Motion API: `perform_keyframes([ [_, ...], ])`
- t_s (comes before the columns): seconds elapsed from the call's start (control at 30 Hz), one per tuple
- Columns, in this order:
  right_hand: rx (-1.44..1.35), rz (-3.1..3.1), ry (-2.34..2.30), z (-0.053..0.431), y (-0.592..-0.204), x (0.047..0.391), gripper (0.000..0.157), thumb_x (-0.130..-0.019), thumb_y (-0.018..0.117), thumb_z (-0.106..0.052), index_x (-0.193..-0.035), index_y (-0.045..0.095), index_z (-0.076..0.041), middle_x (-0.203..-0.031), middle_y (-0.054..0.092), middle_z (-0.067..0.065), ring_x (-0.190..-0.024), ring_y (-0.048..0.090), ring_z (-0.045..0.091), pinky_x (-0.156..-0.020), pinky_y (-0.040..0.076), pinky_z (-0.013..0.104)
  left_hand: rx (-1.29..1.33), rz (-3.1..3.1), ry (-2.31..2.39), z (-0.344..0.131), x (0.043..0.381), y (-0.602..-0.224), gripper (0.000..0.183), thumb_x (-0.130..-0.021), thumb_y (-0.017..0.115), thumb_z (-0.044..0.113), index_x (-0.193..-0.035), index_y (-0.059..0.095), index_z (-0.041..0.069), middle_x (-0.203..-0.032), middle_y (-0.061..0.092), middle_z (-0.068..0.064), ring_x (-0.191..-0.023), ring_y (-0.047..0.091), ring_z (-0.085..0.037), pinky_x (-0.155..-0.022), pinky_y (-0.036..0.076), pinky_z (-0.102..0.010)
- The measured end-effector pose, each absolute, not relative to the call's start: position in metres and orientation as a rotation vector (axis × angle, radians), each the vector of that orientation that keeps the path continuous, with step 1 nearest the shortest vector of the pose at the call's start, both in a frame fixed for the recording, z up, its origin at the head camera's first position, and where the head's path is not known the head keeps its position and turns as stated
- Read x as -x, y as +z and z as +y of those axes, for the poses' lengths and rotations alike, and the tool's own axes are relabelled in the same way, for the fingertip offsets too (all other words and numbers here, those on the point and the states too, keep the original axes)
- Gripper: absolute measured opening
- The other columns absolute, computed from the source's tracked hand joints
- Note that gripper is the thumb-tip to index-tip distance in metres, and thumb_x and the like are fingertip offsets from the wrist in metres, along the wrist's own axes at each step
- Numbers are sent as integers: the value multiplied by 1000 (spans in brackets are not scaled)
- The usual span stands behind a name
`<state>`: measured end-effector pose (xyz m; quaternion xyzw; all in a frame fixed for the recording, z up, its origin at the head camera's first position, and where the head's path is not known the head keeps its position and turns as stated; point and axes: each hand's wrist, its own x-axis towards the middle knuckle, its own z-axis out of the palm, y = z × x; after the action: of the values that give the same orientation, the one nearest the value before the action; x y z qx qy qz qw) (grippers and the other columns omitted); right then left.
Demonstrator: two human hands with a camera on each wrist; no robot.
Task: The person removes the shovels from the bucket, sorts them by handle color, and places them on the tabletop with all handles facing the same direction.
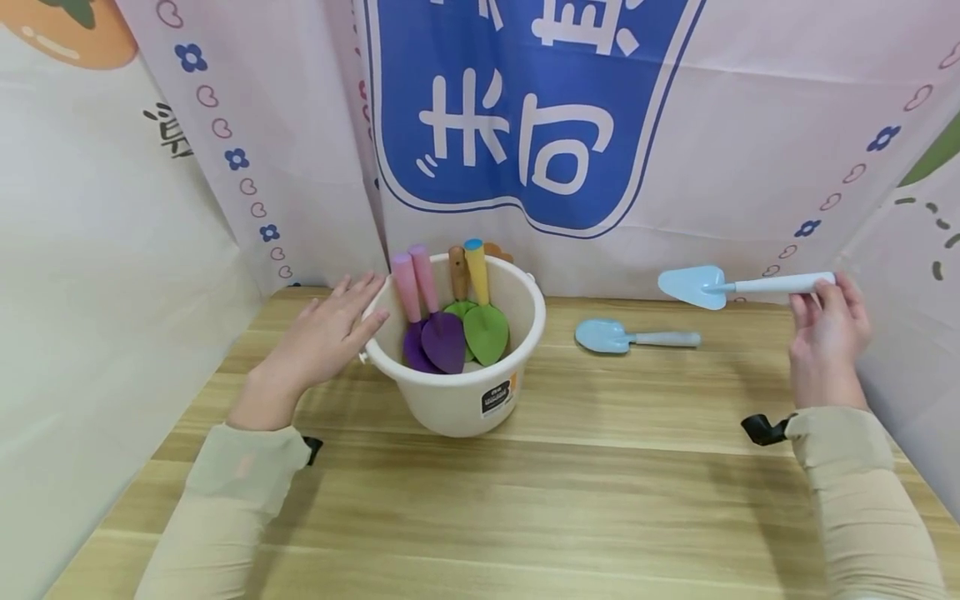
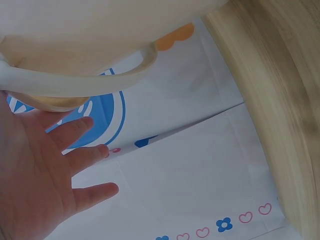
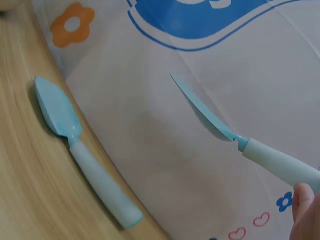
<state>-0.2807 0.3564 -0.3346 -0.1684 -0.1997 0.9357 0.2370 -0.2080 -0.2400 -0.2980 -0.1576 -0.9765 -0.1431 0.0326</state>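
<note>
A white bucket (image 1: pixel 457 400) stands on the table with several small garden trowels inside, handles up. Two have pink handles and purple blades (image 1: pixel 444 343); a yellow-handled one has a green blade (image 1: pixel 486 335), beside a brown handle (image 1: pixel 459 273). My left hand (image 1: pixel 322 329) rests at the bucket's left rim, fingers extended; in the left wrist view its fingers spread below the bucket's handle (image 2: pixel 80 85). At the right, my right hand (image 1: pixel 828 333) pinches the end of a light blue trowel (image 1: pixel 693 286), held above the table. A second light blue trowel (image 3: pixel 102 175) lies flat on the wood.
The wooden table (image 1: pixel 480 517) ends at a printed cloth (image 1: pixel 720 167) hanging behind it. Pale cloth walls (image 1: pixel 97 333) close off the left and right sides. Black wrist mounts (image 1: pixel 765 429) stick out by both sleeves.
</note>
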Motion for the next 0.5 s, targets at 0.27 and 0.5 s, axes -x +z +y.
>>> perform_keyframes([
  [0.27,568,-526,2516,379,-349,282,26,-95,60,14,-111,62,-6,-111,60,4,-77,69,22,-71,62,29,482,-3013,-434,-240,209,-297,71,-109,24,56,-165,17,13,-170,12,-12,-155,5,-42,-116,9,-74],
  [0.5,656,-482,2496,397,-364,282,31,-94,58,17,-114,61,-8,-112,59,2,-80,67,21,-76,62,30,485,-3017,-431,-240,209,-296,71,-109,23,57,-166,16,14,-170,12,-12,-154,6,-43,-116,9,-74],
])
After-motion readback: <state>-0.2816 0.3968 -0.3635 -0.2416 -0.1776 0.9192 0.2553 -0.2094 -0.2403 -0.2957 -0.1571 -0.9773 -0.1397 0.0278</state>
